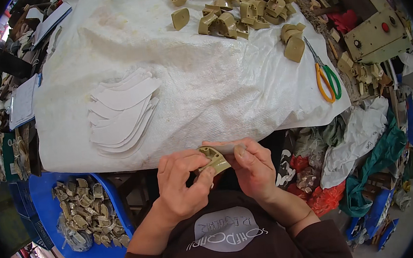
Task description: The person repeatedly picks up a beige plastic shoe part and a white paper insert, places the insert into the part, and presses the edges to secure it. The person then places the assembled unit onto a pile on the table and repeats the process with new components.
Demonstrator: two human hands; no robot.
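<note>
Close to my body, at the near edge of the covered table, my left hand [184, 181] grips an olive-tan shoe heel [219, 163] by its side. The heel's hollow face with small holes shows upward. My right hand [254, 168] pinches a pale curved strip [227, 148] between thumb and fingers, its end against the heel. Ahead to the left lies a fanned stack of white curved strips [123, 112]. A heap of similar heels [249, 5] covers the far side, with a few heels [293, 43] lying nearer at the right.
Scissors [327, 75] with orange and green handles lie on the white woven sheet [202, 89] at the right. A blue tub [48, 194] of heels stands at lower left. A control box [379, 35] sits at far right, above crumpled plastic bags [354, 139].
</note>
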